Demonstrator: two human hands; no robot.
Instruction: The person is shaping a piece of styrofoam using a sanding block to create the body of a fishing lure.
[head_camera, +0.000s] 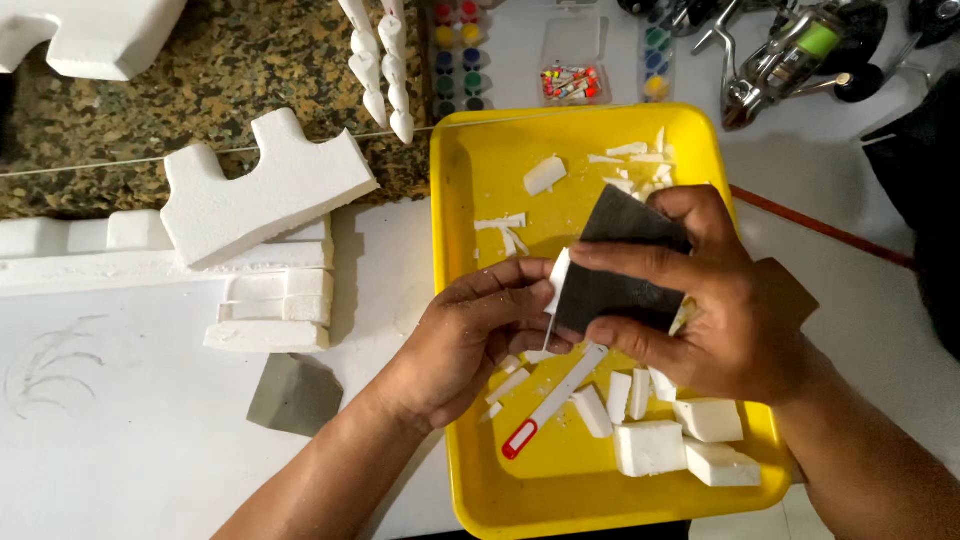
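Over a yellow tray (460, 200), my right hand (710, 300) grips a folded dark sheet of sandpaper (620, 265), wrapped around something. My left hand (470, 335) pinches a small white foam piece (558, 280) whose end disappears into the sandpaper fold. Both hands meet at the tray's middle. A white utility knife with a red end (555, 400) lies in the tray just below my hands.
Foam blocks (680, 440) and offcuts (545, 175) lie in the tray. Large foam shapes (260, 190) sit left on the white table. Carved foam pieces (385, 65), paint pots (458, 55), a pin box (572, 75) and fishing reels (790, 50) lie at the back.
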